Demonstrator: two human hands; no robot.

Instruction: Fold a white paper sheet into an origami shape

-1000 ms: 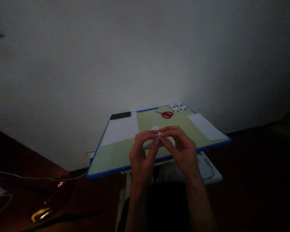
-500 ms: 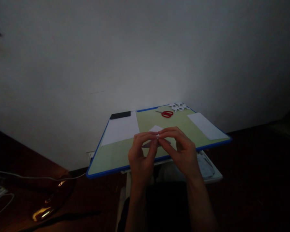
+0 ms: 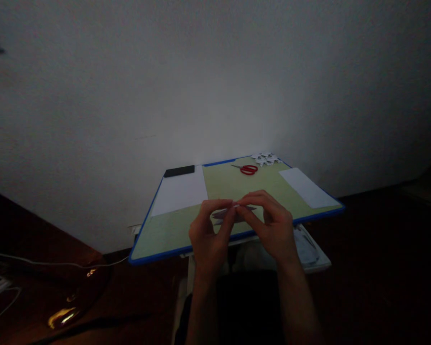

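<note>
A small piece of folded paper (image 3: pixel 221 215) is held between my two hands above the front part of the green board. My left hand (image 3: pixel 211 230) pinches it from the left with thumb and fingertips. From the right, my right hand (image 3: pixel 269 223) closes thumb and fingers on the same piece, and the fingertips of both hands meet at its middle. Pointed paper edges stick out to either side under the fingers; the rest of the fold is hidden. Beyond the hands lie scissors (image 3: pixel 249 170) with red handles.
The blue-edged green board (image 3: pixel 168 232) carries white paper (image 3: pixel 179 194) with a dark flat object (image 3: pixel 178 171) on the left. Several folded white paper pieces (image 3: pixel 265 158) sit at the back right, near a white paper strip (image 3: pixel 307 187). A wall (image 3: pixel 215 86) stands behind.
The folded paper has tilted: its white point above the fingers no longer shows, and flatter layered edges now appear below. My fingers have shifted slightly, still pinching it.
</note>
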